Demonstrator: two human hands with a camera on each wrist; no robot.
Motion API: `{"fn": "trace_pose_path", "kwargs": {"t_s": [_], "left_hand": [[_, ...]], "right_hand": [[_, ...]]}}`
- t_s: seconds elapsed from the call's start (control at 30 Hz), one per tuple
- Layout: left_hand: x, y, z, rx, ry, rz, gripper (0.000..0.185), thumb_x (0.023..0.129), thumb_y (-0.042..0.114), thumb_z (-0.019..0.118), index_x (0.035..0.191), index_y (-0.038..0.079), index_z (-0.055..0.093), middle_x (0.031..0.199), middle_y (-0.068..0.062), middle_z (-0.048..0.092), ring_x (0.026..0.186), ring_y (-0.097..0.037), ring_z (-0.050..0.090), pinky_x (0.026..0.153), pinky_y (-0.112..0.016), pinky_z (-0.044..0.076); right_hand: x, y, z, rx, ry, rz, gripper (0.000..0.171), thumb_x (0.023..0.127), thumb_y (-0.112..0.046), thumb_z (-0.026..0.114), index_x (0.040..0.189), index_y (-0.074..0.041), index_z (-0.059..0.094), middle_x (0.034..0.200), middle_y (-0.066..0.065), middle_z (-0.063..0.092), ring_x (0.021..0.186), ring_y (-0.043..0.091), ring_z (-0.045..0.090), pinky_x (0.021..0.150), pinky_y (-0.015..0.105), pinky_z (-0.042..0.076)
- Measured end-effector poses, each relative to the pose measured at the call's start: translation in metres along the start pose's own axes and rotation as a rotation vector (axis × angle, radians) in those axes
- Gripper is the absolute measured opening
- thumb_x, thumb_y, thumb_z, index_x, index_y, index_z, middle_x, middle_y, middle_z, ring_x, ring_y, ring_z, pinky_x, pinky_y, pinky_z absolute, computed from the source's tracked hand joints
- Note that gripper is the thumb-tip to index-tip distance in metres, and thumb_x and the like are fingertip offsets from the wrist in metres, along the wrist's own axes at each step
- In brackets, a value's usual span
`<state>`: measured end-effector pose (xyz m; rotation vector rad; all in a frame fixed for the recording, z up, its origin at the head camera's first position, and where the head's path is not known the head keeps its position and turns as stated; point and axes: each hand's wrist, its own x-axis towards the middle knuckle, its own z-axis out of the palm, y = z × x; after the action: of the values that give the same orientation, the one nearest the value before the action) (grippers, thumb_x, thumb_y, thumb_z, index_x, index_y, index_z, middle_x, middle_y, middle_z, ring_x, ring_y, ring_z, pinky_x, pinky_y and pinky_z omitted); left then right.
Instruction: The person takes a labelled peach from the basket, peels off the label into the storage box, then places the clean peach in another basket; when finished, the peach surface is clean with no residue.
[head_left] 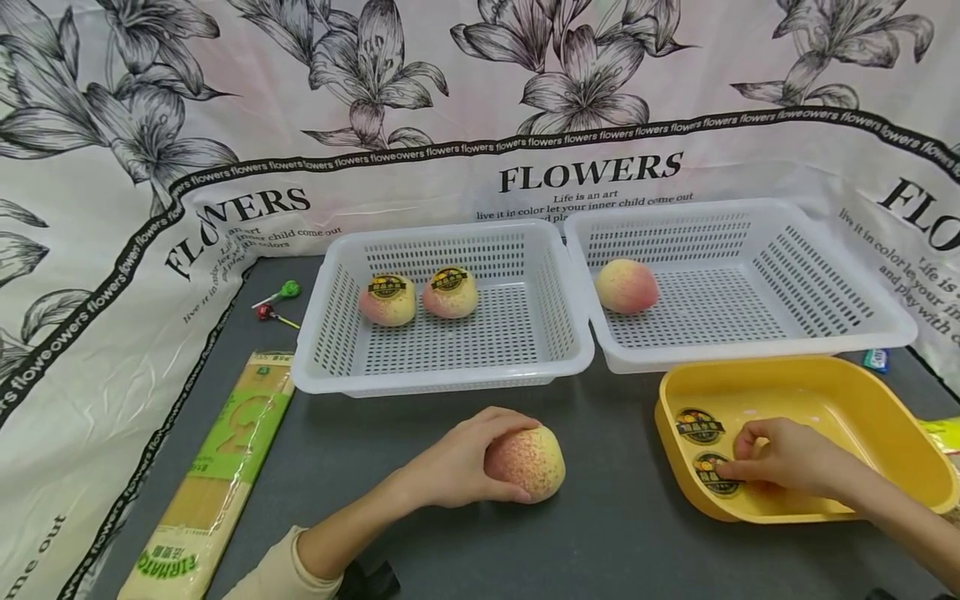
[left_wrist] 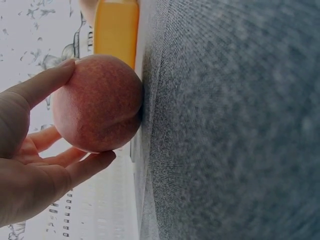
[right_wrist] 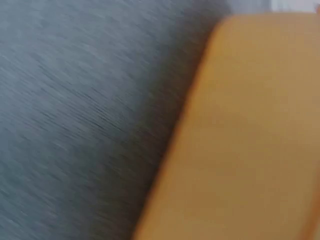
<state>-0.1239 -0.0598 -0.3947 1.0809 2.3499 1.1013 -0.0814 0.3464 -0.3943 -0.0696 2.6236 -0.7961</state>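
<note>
In the head view, my left hand (head_left: 476, 462) holds a yellow-pink peach (head_left: 536, 462) on the dark tabletop, thumb and fingers on opposite sides. The left wrist view shows this peach (left_wrist: 97, 102) resting against the grey cloth. Inside the yellow tray (head_left: 817, 375), my right hand (head_left: 787, 458) has curled fingers, its thumb at the edge of a round black-and-gold sticker (head_left: 714, 477). A second such sticker (head_left: 699, 425) lies just above it. In the blurred right wrist view only the tray's side (right_wrist: 240, 130) appears; the hand is out of that picture.
A white basket (head_left: 442, 383) contains two stickered peaches (head_left: 387, 302). Beside it, another white basket (head_left: 757, 354) has one peach (head_left: 627, 287) without a visible sticker. A noodle packet (head_left: 213, 475) and two lollipops (head_left: 288, 289) lie left. Patterned cloth (head_left: 420, 187) hangs behind.
</note>
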Motion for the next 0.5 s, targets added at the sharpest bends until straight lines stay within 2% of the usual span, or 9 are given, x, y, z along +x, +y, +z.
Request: {"fn": "trace_pose_path", "kwargs": {"t_s": [0.03,0.1,0.2,0.27,0.37,0.43,0.5], "left_hand": [[0.000,0.000,0.000,0.000,0.000,-0.003,0.070,0.074,0.026,0.085,0.134,0.015,0.052,0.130,0.000,0.048,0.117,-0.013,0.046,0.088,-0.030,0.045],[0.000,0.000,0.000,0.001,-0.001,-0.008,0.070,0.074,0.027,0.084,0.135,0.016,0.052,0.129,0.000,0.048,0.116,-0.012,0.046,0.088,-0.030,0.045],[0.000,-0.001,0.001,0.002,-0.004,-0.008,0.070,0.074,0.027,0.085,0.135,0.016,0.052,0.130,0.000,0.048,0.116,-0.012,0.046,0.088,-0.029,0.045],[-0.001,-0.001,0.000,0.000,-0.004,-0.006,0.070,0.074,0.026,0.085,0.135,0.016,0.052,0.130,0.000,0.048,0.116,-0.012,0.046,0.088,-0.029,0.045],[-0.002,0.000,0.000,0.001,0.000,-0.001,0.070,0.073,0.025,0.085,0.135,0.015,0.052,0.130,-0.001,0.048,0.117,-0.013,0.046,0.088,-0.029,0.045],[-0.002,0.000,-0.001,0.002,0.008,0.004,0.070,0.073,0.025,0.085,0.135,0.015,0.052,0.130,-0.001,0.048,0.117,-0.013,0.046,0.088,-0.029,0.045],[-0.002,0.000,0.000,0.004,0.017,0.009,0.070,0.074,0.025,0.085,0.135,0.015,0.052,0.130,-0.001,0.048,0.117,-0.013,0.045,0.088,-0.029,0.045]], "right_hand": [[0.000,0.000,-0.004,0.031,-0.035,0.008,0.026,0.084,-0.032,0.073,0.083,-0.010,0.059,0.058,-0.004,0.046,0.052,0.009,0.042,0.049,0.022,0.031],[0.001,0.001,-0.015,0.143,-0.122,0.043,0.028,0.090,-0.033,0.066,0.092,-0.005,0.061,0.068,0.001,0.056,0.060,0.012,0.050,0.053,0.023,0.039],[0.004,0.001,-0.034,0.412,-0.278,0.061,0.033,0.101,-0.031,0.049,0.112,-0.001,0.058,0.091,0.010,0.061,0.079,0.022,0.059,0.065,0.032,0.051],[0.008,-0.001,-0.042,0.626,-0.381,0.007,0.034,0.105,-0.027,0.037,0.122,-0.005,0.056,0.106,0.014,0.061,0.094,0.028,0.060,0.078,0.042,0.052],[0.013,-0.014,-0.038,0.921,-0.529,-0.116,0.038,0.107,-0.021,0.024,0.129,-0.011,0.054,0.119,0.016,0.058,0.109,0.031,0.057,0.089,0.048,0.047],[0.016,-0.033,-0.027,1.001,-0.553,-0.168,0.038,0.107,-0.019,0.024,0.131,-0.014,0.052,0.125,0.016,0.055,0.115,0.029,0.054,0.091,0.050,0.045],[0.018,-0.059,-0.011,0.996,-0.506,-0.174,0.035,0.107,-0.020,0.029,0.134,-0.009,0.047,0.128,0.018,0.052,0.117,0.030,0.052,0.091,0.051,0.045]]}}
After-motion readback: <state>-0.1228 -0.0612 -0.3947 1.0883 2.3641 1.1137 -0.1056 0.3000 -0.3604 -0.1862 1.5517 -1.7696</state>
